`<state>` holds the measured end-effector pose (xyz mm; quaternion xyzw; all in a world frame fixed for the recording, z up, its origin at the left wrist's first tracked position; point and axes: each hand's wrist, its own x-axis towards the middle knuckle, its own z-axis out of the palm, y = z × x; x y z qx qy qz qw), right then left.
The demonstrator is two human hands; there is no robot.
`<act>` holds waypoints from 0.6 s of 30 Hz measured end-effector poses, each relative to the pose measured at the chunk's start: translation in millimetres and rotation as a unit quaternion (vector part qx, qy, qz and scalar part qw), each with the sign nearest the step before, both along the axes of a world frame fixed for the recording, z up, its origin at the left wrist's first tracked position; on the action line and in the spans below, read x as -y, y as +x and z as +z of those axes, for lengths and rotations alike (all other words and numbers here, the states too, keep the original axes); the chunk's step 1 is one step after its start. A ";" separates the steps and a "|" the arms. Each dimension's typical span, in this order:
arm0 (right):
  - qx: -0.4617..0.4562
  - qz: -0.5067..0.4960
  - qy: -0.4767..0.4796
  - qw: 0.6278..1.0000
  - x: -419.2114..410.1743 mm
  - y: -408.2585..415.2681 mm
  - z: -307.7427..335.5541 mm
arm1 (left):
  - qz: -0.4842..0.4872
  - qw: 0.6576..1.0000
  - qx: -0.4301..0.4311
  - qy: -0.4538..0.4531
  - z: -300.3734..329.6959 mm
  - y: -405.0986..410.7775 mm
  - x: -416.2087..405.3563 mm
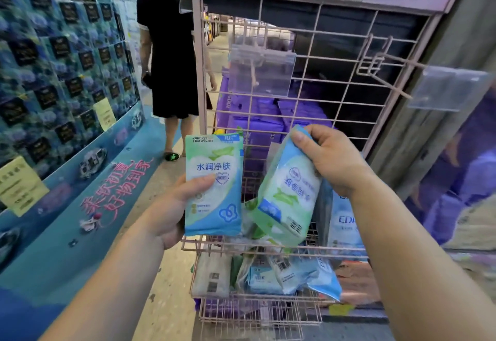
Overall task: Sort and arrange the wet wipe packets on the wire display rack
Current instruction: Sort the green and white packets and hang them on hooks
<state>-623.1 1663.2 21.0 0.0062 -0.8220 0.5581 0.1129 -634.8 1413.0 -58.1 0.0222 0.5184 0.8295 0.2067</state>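
My left hand (171, 206) holds a blue-green wet wipe packet (214, 187) upright, its printed front facing me, in front of the pink wire rack (308, 93). In my right hand (332, 158) a second matching packet (287, 195) hangs upside down and tilted, over the rack's upper wire basket (193, 245). Several more packets (292, 273) lie jumbled in the baskets below. A pale blue packet marked "EDI" (345, 219) stands at the basket's right side, partly hidden by my right forearm.
A person in a black dress (171, 53) stands just left of the rack in the aisle. A blue product display wall (61, 72) runs along the left. Clear plastic tag holders (261, 74) hang from rack hooks. Purple packs (255, 123) sit behind the mesh.
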 end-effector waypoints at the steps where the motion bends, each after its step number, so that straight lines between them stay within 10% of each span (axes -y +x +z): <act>1: 0.018 0.016 -0.022 0.999 2.3 -0.2 -1.3 | -0.004 1.000 -0.005 -0.010 0.0 -0.5 -1.7; 7: 0.083 -0.096 -0.151 0.980 31.0 -0.8 -14.0 | 0.025 0.999 -0.042 -0.003 -1.4 2.0 -20.2; 12: 0.139 -0.063 -0.484 0.862 52.3 19.1 -43.0 | 0.084 0.996 -0.032 0.015 -2.2 1.5 -36.8; 18: 0.158 0.064 -0.184 0.968 44.2 39.9 -49.9 | 0.063 0.998 -0.025 0.013 0.2 6.1 -43.9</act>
